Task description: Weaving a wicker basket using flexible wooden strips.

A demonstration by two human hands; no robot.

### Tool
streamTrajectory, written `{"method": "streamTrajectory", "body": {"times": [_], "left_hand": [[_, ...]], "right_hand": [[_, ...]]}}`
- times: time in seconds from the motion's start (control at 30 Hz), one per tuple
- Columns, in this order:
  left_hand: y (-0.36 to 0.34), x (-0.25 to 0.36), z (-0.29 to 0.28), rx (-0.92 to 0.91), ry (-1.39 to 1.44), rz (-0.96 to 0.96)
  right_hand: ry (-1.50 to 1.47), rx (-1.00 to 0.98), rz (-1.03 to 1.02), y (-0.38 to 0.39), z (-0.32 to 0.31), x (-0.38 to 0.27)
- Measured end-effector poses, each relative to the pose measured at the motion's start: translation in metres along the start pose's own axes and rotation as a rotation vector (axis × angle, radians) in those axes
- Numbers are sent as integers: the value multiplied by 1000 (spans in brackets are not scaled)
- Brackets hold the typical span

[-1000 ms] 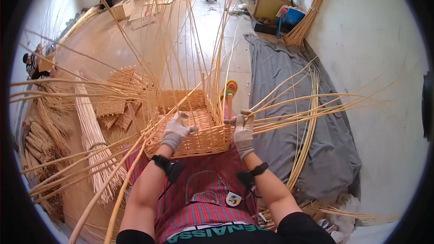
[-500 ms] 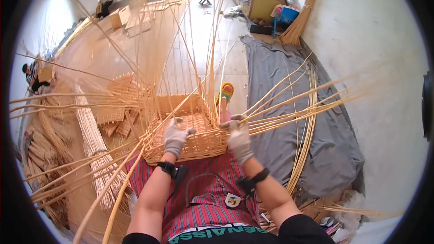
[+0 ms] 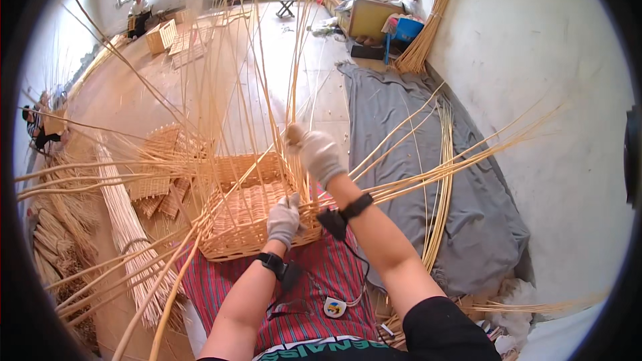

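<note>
On my lap, over a red striped apron (image 3: 207,281), rests a rectangular wicker basket (image 3: 234,246) with long loose rods standing up and fanning out from its rim. My left hand (image 3: 284,220), in a pale glove, is closed on the top edge of the near wall, close to the right corner. Raised above the right side of the basket, my gloved right hand (image 3: 317,154) has its fingers closed around upright wicker rods (image 3: 293,93). The exact grip is partly hidden by the glove. A bundle of rods (image 3: 414,180) sticks out rightward from the corner.
A grey cloth (image 3: 468,227) covers the floor at right, with loose rods on it. To the left lie a bundle of pale rods (image 3: 124,214) and woven panels (image 3: 154,180). Two people sit farther off at left. A blue bucket (image 3: 406,29) stands at the back.
My right hand has left the rim's right corner and risen up and left to the upright rods. My left hand has moved right along the near wall toward that corner.
</note>
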State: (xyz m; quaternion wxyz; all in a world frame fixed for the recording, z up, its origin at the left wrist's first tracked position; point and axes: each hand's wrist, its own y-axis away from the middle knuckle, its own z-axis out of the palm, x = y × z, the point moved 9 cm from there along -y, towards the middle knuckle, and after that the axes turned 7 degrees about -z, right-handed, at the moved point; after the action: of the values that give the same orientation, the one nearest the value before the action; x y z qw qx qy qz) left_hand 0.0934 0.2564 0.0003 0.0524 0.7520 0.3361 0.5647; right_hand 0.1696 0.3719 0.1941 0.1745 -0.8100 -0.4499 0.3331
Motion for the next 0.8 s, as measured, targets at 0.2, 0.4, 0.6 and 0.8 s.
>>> {"method": "streamTrajectory", "body": {"times": [0.2, 0.4, 0.6, 0.8], "left_hand": [[3, 23, 13, -84, 42, -29], [95, 17, -38, -45, -91, 668], [149, -126, -137, -483, -126, 98], [180, -106, -103, -526, 203, 37]], "right_hand": [[776, -81, 334, 118, -16, 81], [-25, -402, -114, 263, -17, -144], [-97, -402, 199, 321, 12, -117], [-725, -297, 405, 249, 36, -118]]}}
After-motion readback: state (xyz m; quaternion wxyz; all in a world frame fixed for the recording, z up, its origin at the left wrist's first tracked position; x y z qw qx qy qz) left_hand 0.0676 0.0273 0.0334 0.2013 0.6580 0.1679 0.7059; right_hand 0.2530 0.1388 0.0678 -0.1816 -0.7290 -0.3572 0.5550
